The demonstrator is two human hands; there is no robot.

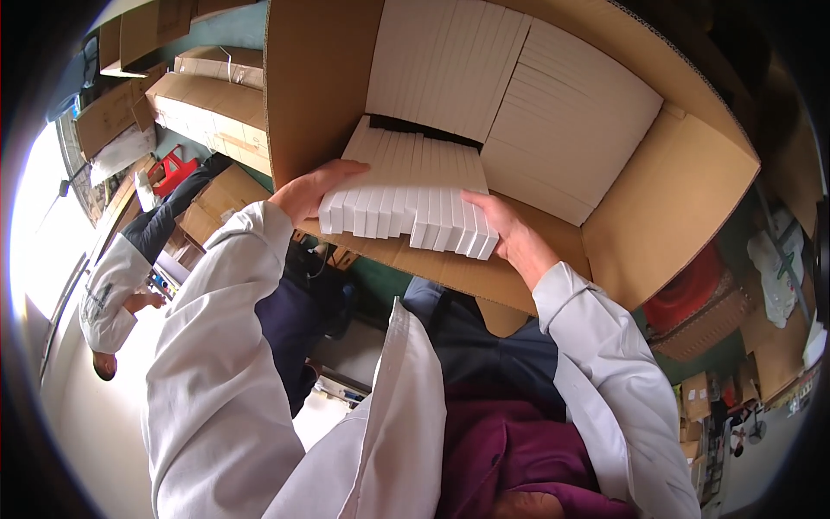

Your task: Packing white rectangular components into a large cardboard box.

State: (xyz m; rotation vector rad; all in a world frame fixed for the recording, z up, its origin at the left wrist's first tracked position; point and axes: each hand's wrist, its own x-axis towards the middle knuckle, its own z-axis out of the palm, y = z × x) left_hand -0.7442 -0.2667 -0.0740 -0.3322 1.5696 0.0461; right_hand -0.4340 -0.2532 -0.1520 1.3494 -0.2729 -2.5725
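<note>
Between my two hands is a row of thin white boxes (406, 177), pressed side by side, their near ends slightly uneven. My left hand (318, 186) clasps the row's left end and my right hand (506, 225) its right end; some fingers are hidden behind the boxes. The row is over the near part of a large open cardboard carton (670, 208). Inside, more thin white boxes (432, 65) stand packed at the far left, with another packed block of white boxes (571, 112) beside them on the right. A dark gap shows behind the held row.
Brown cartons (212, 108) are stacked at the left, near a red stool (175, 170). A person in a white coat (112, 290) works at the far left. Right of the carton are a red container (687, 290) and a clear plastic bag (774, 268).
</note>
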